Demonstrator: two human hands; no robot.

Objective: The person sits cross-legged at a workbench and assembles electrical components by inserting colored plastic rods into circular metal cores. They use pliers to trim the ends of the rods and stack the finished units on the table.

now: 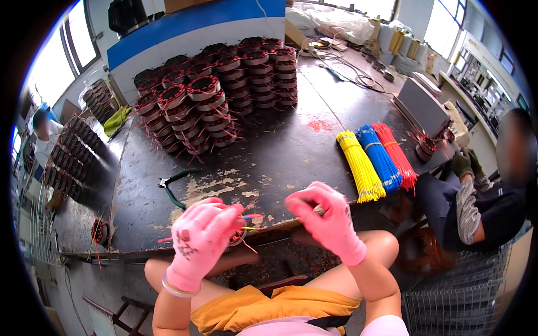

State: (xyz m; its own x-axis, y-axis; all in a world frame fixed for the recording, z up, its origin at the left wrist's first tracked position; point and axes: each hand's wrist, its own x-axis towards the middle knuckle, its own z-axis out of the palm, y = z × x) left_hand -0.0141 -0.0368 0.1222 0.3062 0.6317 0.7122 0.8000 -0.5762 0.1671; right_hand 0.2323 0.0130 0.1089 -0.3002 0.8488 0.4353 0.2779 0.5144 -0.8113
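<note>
My left hand (202, 238), in a pink work glove, is held closed above the table's front edge. Partly hidden behind its fingers is a small wire-wound stator (238, 236), with red, blue and yellow leads sticking out beside the hand. Whether the fingers grip a lead cannot be made out. To the right, my right hand (329, 218) is raised apart from the stator, also gloved in pink, its fingers curled into a pinch. Anything in that pinch is too small to name. Cutting pliers (175, 185) with dark green handles lie just beyond my left hand.
Stacked stators (216, 92) fill the back of the dark table (274, 151). Bundles of yellow (361, 168), blue (380, 159) and red (395, 157) wires lie at right. Another stator (100, 232) sits at the left edge. A co-worker (476, 196) sits at right; another person (49, 137) is far left.
</note>
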